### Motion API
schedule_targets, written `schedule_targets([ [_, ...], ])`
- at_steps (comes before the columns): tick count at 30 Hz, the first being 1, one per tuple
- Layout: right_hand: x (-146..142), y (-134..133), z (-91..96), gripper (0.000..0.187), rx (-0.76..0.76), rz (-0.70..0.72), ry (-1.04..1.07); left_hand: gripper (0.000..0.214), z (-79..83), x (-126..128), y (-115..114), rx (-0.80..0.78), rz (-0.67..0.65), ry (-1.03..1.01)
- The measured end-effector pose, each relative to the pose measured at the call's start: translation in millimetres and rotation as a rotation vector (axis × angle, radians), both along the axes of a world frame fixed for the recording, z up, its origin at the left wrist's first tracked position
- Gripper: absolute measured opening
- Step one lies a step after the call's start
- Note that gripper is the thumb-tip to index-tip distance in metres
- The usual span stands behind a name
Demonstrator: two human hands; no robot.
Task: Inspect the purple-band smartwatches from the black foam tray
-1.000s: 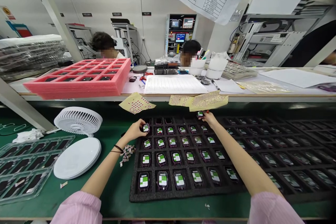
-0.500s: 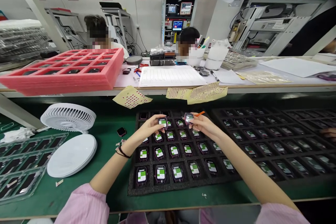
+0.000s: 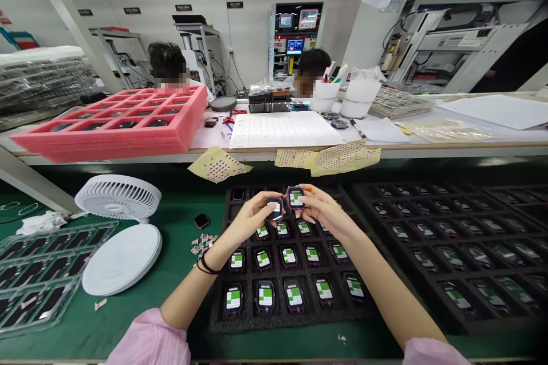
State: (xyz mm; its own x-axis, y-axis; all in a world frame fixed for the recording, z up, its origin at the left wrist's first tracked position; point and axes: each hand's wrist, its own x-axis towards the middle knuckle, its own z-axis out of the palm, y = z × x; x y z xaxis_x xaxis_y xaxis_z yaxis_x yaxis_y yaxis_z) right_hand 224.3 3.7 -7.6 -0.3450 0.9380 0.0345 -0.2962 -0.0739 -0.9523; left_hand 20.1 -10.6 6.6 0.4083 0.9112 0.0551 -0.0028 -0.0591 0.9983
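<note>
My left hand (image 3: 250, 218) is closed around a smartwatch body (image 3: 274, 210), its thumb lying over the partly lit screen. Just beside it, my right hand (image 3: 324, 212) grips a second smartwatch body (image 3: 295, 198) that shows a green and white screen. A bit of an orange stick (image 3: 309, 189) peeks out behind the right fingers; most of it is hidden. Both watches are held over a black foam tray (image 3: 280, 324), where several strapless watches with green and white screens lie in separate compartments.
More black foam trays (image 3: 422, 302) of watches extend rightward. At left are a white fan (image 3: 122, 259), a clear plastic tray (image 3: 55, 311) and a lone watch (image 3: 201, 220). A pink foam tray (image 3: 188, 125) and paper sheet (image 3: 282, 130) occupy the shelf; two people are beyond it.
My hands have come closer together, bringing the two watches nearly side by side. The left watch's screen looks different, and the orange stick is now mostly hidden. The view has shifted slightly.
</note>
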Motion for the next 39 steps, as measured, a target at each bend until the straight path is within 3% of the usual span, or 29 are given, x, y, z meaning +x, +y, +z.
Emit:
schedule_targets([
  [8, -1, -2, -10.0, 0.027, 0.035, -0.086, -0.050, 0.040, 1.8, 1, -2, -0.017, -0.009, -0.028],
  [31, -3, -11, -2.7, 0.022, 0.057, -0.047, -0.036, 0.041, -2.4, -4, 1, 0.042, -0.011, 0.037],
  [39, -2, -6, -10.4, 0.027, 0.068, -0.070, -0.063, 0.045, -2.0, -9, 1, 0.008, -0.052, 0.016],
])
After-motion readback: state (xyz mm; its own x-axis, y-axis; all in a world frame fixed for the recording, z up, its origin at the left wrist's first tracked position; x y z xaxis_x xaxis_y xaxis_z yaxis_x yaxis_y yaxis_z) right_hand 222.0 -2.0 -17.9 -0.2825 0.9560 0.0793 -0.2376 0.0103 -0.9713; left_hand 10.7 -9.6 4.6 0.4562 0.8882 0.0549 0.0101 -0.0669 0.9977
